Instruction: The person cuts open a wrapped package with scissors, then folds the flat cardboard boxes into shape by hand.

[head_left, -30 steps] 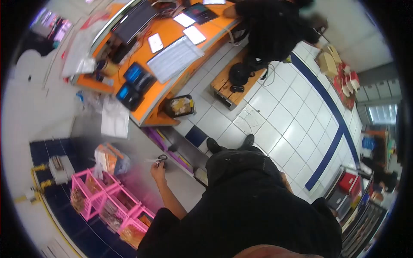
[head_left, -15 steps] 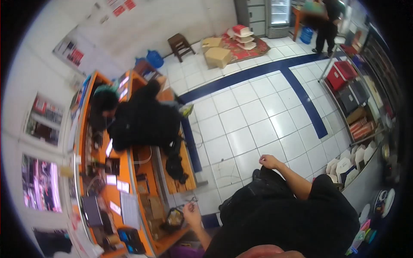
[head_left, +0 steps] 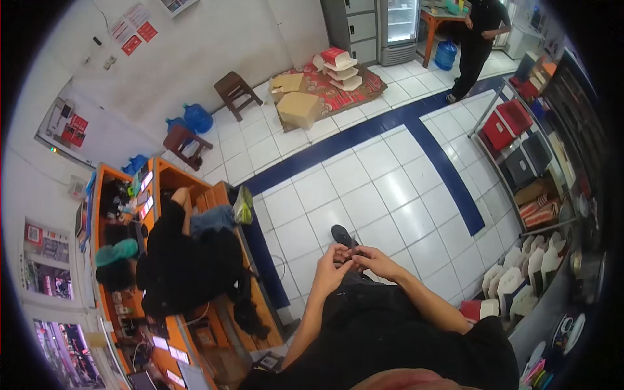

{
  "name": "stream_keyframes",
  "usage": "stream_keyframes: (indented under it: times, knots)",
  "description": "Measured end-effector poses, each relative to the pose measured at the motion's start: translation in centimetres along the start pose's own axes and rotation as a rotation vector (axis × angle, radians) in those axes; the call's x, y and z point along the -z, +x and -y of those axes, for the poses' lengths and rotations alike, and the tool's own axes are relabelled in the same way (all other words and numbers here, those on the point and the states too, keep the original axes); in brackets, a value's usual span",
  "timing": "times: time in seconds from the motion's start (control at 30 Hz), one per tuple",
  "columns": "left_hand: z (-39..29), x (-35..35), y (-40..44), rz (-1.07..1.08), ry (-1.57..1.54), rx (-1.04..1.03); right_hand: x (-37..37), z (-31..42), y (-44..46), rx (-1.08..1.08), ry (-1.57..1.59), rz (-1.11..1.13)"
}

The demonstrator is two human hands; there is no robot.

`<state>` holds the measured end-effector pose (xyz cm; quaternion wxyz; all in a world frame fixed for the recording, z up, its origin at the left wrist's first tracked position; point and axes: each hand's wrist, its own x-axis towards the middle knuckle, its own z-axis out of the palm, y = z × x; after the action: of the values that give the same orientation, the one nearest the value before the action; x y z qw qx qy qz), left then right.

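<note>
Covering the ground: white floor tiles [head_left: 364, 169] with dark blue bands across them; a hard surface, so whatever falls could bounce or skid out of reach
Orange bench [head_left: 179, 333]: along the left side, bearing lit phones [head_left: 179, 355], well apart from the person's own hands
Co-worker in black [head_left: 192, 273]: seated at that bench, facing it; a step too far left could end in a bump, since the person's view is angled down at close work
Red bin and grey bin: at the right, the red one [head_left: 508, 125] behind the grey one [head_left: 530, 159]
White cartons [head_left: 513, 286]: clustered near the right elbow, which could knock them if it swings outward
Dark shoe [head_left: 339, 234]: just past the hands in the view, a possible landing spot for anything that slips
Left hand [head_left: 331, 266]: raised before the body, its grip curled inward, seemingly pinching the small item
Right hand [head_left: 377, 263]: meeting the left at the fingertips, thumb and fingers bent; whether this grip pinches or merely touches, I cannot tell
Thin dark item [head_left: 353, 244]: at the meeting fingertips, too small to name; with no support beneath, a loosened pinch could drop it, and a sharp edge, if any, could nick a finger
</note>
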<state>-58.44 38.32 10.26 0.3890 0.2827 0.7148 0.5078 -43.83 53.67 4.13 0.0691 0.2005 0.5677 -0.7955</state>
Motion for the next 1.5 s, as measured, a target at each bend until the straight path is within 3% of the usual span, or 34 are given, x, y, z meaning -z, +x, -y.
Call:
stream_keyframes:
  times: [0.17, 0.27, 0.33, 0.5, 0.57, 0.73, 0.83, 0.9, 1.07, 1.17, 1.3, 1.37, 1.5]
  knots:
    - [-3.9, 5.1, 17.4, 0.165, 0.101, -0.079, 6.9, 9.5, 9.0, -0.012, 0.219, -0.204]
    - [-7.3, 8.8, 27.0, 0.256, 0.101, -0.141, 9.3, 16.4, 14.6, -0.077, 0.488, -0.215]
    - [-8.9, 11.4, 32.2, 0.266, 0.087, -0.091, 10.8, 18.9, 18.9, 0.038, 0.831, -0.111]
    - [-11.1, 19.2, 44.2, 0.268, 0.099, -0.058, 13.5, 24.9, 32.1, 0.037, 0.864, -0.144]
    - [-9.3, 22.4, 49.9, 0.229, 0.064, -0.086, 16.1, 26.9, 38.4, -0.090, 0.908, -0.076]
    - [-7.7, 31.6, 65.3, 0.158, -0.083, -0.079, 22.5, 32.4, 56.8, 0.025, 0.831, 0.112]
    - [-10.2, 39.5, 72.0, 0.153, -0.088, -0.030, 22.4, 39.1, 67.1, 0.052, 0.761, 0.197]
    - [-12.4, 44.5, 75.6, 0.018, -0.044, -0.050, 22.5, 43.4, 73.6, -0.085, 0.728, 0.313]
    - [-11.8, 55.5, 85.6, -0.055, -0.148, -0.037, 21.6, 51.4, 89.4, -0.103, 0.520, 0.369]
    - [-10.3, 62.2, 92.8, -0.018, -0.138, -0.022, 21.3, 52.8, 97.3, -0.053, 0.491, 0.293]
    - [-12.6, 69.7, 101.8, 0.214, -0.045, -0.055, 19.3, 54.8, 104.8, 0.042, 0.561, 0.025]
    - [-14.7, 72.4, 106.3, 0.371, -0.061, 0.107, 18.6, 55.5, 108.1, 0.102, 0.637, -0.073]
    - [-17.7, 74.4, 114.3, 0.580, -0.064, 0.242, 19.5, 56.9, 112.8, 0.178, 0.646, -0.336]
